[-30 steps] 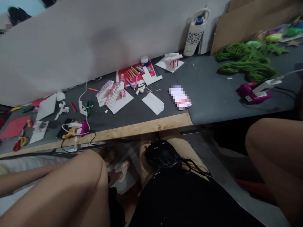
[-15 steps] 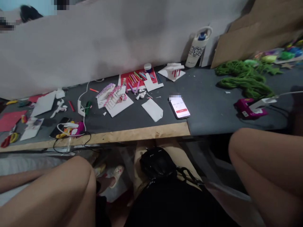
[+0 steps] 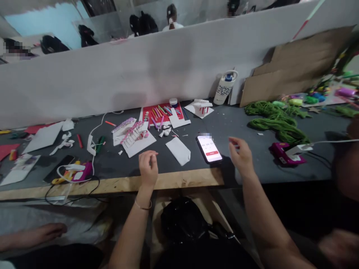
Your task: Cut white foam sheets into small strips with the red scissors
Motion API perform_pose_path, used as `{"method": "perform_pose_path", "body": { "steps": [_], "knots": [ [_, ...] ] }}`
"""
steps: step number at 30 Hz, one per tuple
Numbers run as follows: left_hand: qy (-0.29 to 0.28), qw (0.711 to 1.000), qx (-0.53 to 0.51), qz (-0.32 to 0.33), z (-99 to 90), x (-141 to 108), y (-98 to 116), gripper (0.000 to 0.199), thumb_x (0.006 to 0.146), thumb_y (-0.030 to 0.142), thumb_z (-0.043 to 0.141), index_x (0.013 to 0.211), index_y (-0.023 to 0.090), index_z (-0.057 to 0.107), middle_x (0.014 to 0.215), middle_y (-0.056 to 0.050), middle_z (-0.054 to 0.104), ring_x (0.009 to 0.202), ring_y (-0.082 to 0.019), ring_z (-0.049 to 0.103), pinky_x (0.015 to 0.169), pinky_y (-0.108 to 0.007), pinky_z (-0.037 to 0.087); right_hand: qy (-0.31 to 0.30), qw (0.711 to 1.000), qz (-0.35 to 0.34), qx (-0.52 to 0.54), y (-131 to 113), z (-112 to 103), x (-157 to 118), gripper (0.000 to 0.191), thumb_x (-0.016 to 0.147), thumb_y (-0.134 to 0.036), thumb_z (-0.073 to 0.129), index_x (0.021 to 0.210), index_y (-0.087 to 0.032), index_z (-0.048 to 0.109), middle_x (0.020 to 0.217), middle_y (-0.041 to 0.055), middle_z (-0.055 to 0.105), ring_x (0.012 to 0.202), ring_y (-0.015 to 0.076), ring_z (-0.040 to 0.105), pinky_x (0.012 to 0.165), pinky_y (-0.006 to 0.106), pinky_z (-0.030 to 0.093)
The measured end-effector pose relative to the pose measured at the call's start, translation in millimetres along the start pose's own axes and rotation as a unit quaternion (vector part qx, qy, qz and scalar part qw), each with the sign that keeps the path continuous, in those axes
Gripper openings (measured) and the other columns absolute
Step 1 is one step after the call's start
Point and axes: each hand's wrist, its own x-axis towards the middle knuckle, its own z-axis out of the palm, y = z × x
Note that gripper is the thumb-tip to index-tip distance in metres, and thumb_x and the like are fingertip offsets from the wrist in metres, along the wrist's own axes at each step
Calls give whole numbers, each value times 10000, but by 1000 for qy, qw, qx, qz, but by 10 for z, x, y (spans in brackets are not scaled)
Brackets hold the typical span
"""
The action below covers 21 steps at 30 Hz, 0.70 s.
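Dark tabletop (image 3: 231,125) | phone (image 3: 209,149) and white card (image 3: 178,151) between hands (image 3: 148,166) (image 3: 241,157) | both empty, fingers loosely curled

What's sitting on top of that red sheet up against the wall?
Colored sticks, a small white-lidded jar at the back, and a white paper cutout overhanging the red sheet. What they cover is hidden.

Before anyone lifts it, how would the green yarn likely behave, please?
The green yarn should droop, since it lies in loose, curving loops. It may tangle, as its strands overlap. It probably feels light, being thin strands.
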Motion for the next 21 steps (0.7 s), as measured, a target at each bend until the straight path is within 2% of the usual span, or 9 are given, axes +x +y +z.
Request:
{"method": "perform_pose_path", "body": {
  "steps": [1,3,5,7,10,15,18,21],
  "knots": [
    [-42,999,21,-5,112,-51,-116,365,1125,387,477,946,220,747,988,-115,788,1009,-279,757,970,-489,641,-1,1000,8,0,78,57,3,357,1049,-377,523,1220,-183,769,1189,189,797,1080,324,750,992,581,633],
    [-100,990,79,-56,293,-166,-336,315,1091,362,474,1055,210,748,1189,-186,788,1216,-334,725,1122,-569,584,-12,999,42,3,218,163,-24,349,959,-334,493,1107,-188,772,1094,204,816,1018,351,746,995,619,612],
    [-123,983,107,-89,388,-272,-509,333,1075,371,491,1234,179,712,1409,-248,717,1403,-374,643,1221,-626,512,-21,998,54,10,308,236,-77,347,911,-313,491,1095,-201,763,1113,207,824,1059,361,744,1023,615,593],
    [-125,981,117,-93,406,-347,-620,396,1085,393,472,1345,152,650,1491,-287,662,1477,-392,595,1247,-660,485,-29,998,56,21,331,271,-132,364,905,-295,472,1114,-203,754,1132,204,829,1085,362,738,1038,604,583],
    [-124,981,122,-87,381,-396,-688,412,1100,427,431,1346,158,624,1450,-279,682,1456,-389,617,1234,-673,500,-45,997,58,26,271,267,-187,382,917,-305,466,1156,-192,742,1146,218,828,1068,374,722,1039,621,570],
    [-111,980,119,-111,381,-386,-645,307,1087,401,430,1120,208,667,1263,-220,748,1310,-359,690,1155,-619,569,-70,996,56,28,54,236,-323,493,978,-472,530,1350,-180,669,1263,235,797,1170,406,692,1051,642,553],
    [-141,972,137,-129,399,-348,-551,248,1056,302,455,944,243,668,1112,-179,762,1125,-328,713,1074,-560,600,-114,993,-10,-25,-119,281,-506,642,978,-574,582,1480,-175,596,1427,257,726,1257,443,654,1075,663,521],
    [-194,957,171,-132,448,-258,-418,224,1038,270,528,891,243,694,1074,-164,767,1092,-337,698,1058,-561,587,-129,987,-46,-85,-260,390,-650,721,959,-605,622,1535,-177,548,1522,288,654,1329,504,606,1050,697,500]
  ]
}}
